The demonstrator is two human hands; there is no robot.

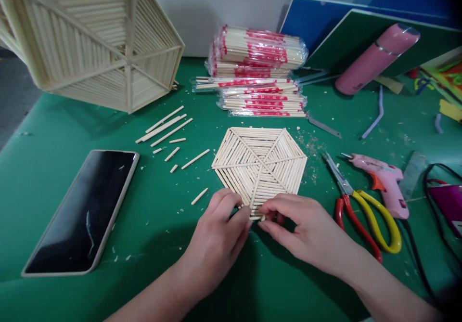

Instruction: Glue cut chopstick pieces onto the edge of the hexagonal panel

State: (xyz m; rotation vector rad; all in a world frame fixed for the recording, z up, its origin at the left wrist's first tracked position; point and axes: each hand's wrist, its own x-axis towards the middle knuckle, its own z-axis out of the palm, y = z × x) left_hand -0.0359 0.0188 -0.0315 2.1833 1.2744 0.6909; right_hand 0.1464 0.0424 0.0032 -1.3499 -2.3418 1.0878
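Observation:
A flat polygonal panel point(258, 161) made of thin wooden sticks lies on the green tabletop, with ribs meeting near its middle. At its near edge sits a short wooden stick point(257, 217). My left hand point(220, 233) is closed there, its fingertips pressing at the left end of that stick. From the other side, my right hand point(301, 228) pinches the stick's right end between thumb and fingers. The fingers partly cover the panel's near corner. Cut stick pieces point(172, 132) of several lengths are scattered to the left of the panel.
A larger stick-built structure point(108, 47) stands at back left. Wrapped chopsticks point(262, 55) are piled behind the panel. On the left lies a phone point(81, 211). To the right are pliers point(348, 187), scissors point(378, 221), a pink glue gun point(382, 177), a blade point(325, 126) and a pink flask point(377, 59).

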